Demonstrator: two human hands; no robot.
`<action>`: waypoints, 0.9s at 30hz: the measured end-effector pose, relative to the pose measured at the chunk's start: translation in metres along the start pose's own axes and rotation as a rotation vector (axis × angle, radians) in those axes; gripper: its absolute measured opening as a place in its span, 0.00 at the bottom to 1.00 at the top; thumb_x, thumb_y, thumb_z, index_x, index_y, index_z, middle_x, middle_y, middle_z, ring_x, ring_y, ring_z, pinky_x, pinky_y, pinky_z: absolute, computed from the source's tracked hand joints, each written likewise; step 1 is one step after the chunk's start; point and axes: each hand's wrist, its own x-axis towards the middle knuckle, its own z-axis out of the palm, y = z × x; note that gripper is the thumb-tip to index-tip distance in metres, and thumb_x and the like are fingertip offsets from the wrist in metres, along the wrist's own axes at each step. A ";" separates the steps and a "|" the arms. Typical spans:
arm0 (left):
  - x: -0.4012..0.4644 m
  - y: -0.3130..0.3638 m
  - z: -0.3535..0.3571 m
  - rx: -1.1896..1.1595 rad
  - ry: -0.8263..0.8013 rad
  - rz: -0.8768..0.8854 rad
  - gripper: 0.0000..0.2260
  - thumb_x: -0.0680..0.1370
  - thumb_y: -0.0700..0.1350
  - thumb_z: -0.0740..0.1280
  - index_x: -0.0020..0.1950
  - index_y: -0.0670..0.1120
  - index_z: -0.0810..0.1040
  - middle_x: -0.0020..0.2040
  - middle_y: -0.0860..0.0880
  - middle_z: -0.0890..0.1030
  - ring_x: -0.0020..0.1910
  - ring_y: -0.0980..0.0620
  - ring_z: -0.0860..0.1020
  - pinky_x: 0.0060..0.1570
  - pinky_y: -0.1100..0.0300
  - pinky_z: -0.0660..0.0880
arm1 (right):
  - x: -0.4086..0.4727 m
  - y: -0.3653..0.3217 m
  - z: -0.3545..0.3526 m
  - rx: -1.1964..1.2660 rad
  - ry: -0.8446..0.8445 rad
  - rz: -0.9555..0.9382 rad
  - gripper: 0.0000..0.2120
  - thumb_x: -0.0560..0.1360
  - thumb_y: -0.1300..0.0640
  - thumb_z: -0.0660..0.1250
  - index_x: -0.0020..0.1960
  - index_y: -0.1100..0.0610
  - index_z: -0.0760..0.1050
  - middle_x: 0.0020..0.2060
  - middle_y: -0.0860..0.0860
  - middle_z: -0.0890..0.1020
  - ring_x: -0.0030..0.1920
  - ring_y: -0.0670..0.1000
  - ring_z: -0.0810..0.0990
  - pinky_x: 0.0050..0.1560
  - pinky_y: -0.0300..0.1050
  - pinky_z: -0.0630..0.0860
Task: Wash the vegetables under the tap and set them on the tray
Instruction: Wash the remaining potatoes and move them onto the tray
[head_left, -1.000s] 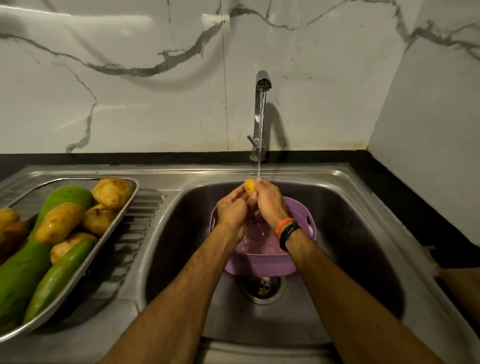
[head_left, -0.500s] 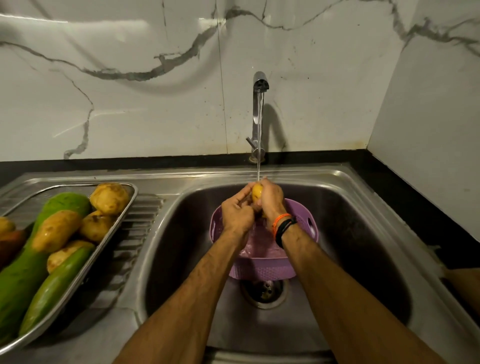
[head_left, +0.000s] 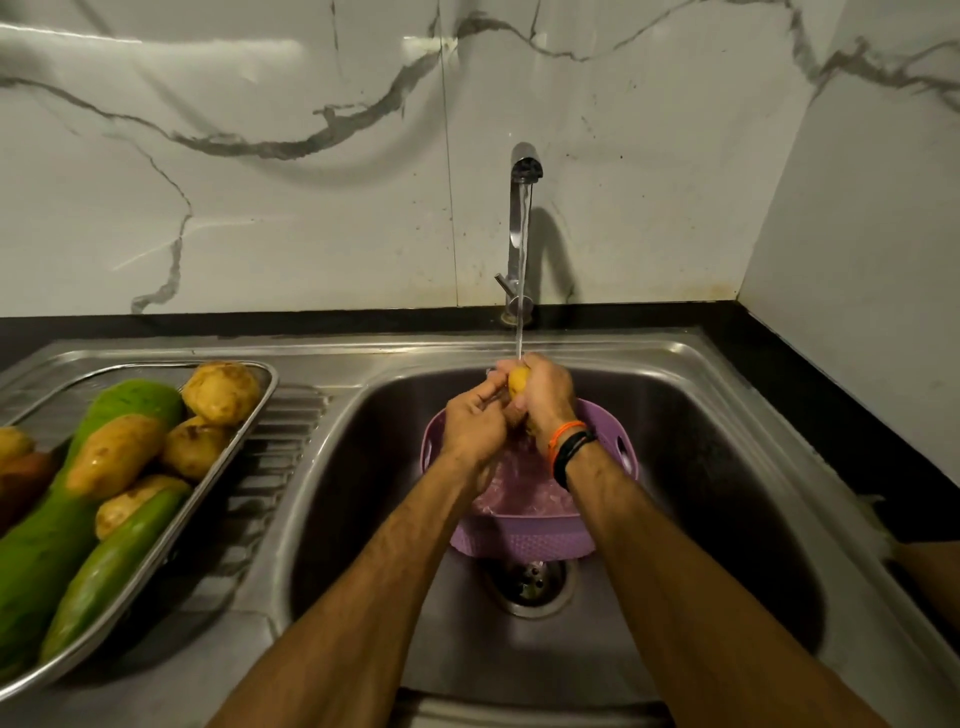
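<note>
Both hands meet over the sink (head_left: 675, 415) under the running tap (head_left: 524, 171). Left hand (head_left: 475, 423) and right hand (head_left: 545, 397) curl round a yellow potato (head_left: 518, 382), holding it in the stream above a purple basket (head_left: 524, 540). On the drainboard to the left, the tray (head_left: 244, 447) holds potatoes (head_left: 221, 389) and green gourds (head_left: 47, 540).

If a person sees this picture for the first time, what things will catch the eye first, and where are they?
First, the two hands, left hand and right hand, rubbing a yellow potato under the tap stream, above the purple basket in the sink. Then the steel tray at left, piled with potatoes and long green vegetables.
</note>
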 end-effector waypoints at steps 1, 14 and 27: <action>0.000 0.000 0.001 0.002 0.006 0.006 0.19 0.78 0.28 0.64 0.66 0.44 0.77 0.57 0.39 0.83 0.55 0.44 0.82 0.59 0.46 0.78 | -0.001 0.000 -0.002 0.018 -0.006 0.005 0.20 0.76 0.43 0.59 0.48 0.56 0.82 0.47 0.57 0.84 0.51 0.59 0.81 0.58 0.58 0.77; -0.002 0.005 0.000 -0.084 0.041 -0.039 0.19 0.79 0.27 0.60 0.67 0.40 0.76 0.57 0.36 0.82 0.51 0.45 0.81 0.59 0.48 0.78 | 0.005 0.008 -0.002 -0.024 -0.096 -0.049 0.17 0.81 0.48 0.56 0.54 0.56 0.81 0.50 0.55 0.83 0.52 0.56 0.80 0.59 0.52 0.76; -0.009 0.011 0.005 -0.078 0.044 -0.055 0.14 0.79 0.29 0.62 0.51 0.46 0.82 0.46 0.44 0.84 0.49 0.46 0.82 0.56 0.46 0.79 | 0.011 0.010 -0.002 0.020 -0.097 -0.047 0.24 0.76 0.41 0.56 0.51 0.57 0.82 0.46 0.54 0.84 0.50 0.56 0.81 0.58 0.55 0.76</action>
